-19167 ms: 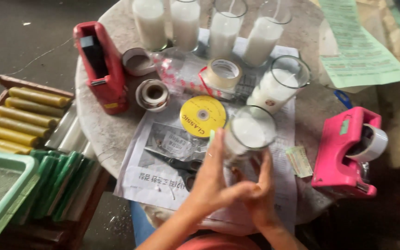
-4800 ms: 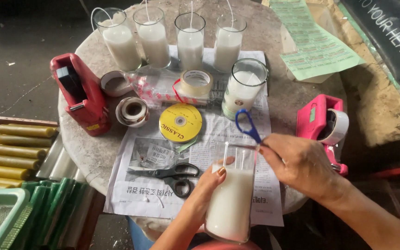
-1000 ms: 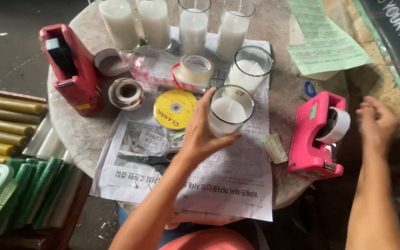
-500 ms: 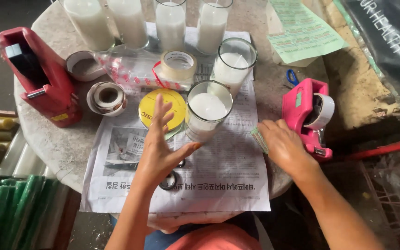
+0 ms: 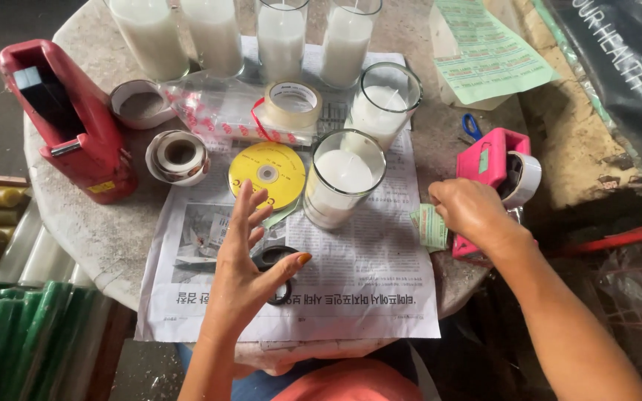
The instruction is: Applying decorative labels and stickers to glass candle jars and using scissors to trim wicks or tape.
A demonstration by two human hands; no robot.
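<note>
The glass candle (image 5: 342,178) is seen standing upright on the newspaper (image 5: 365,275), its long axis vertical and its open mouth pointing up toward the camera. It is a clear cylinder filled most of the way with white wax, a thin wick showing at the centre. It is placed just beyond and slightly right of the left hand (image 5: 250,271), whose fingers (image 5: 243,215) are spread wide and held in the air, touching nothing. Under that palm, black scissors (image 5: 273,260) are partly hidden, and a yellow disc (image 5: 267,174) is found just past the fingertips.

The right hand (image 5: 469,212) is curled, its fingers bent downward at a small green packet (image 5: 431,226) lying at the newspaper's right edge; whether the packet is actually pinched cannot be told. Just beyond these fingers a pink tape dispenser (image 5: 495,160) is set on the bench (image 5: 91,223).

Farther from both hands, a second glass candle (image 5: 384,108), a roll of tape (image 5: 293,104) and a row of filled glasses (image 5: 280,37) are seen. A red tape dispenser (image 5: 68,122) stands well to the left of the left hand.
</note>
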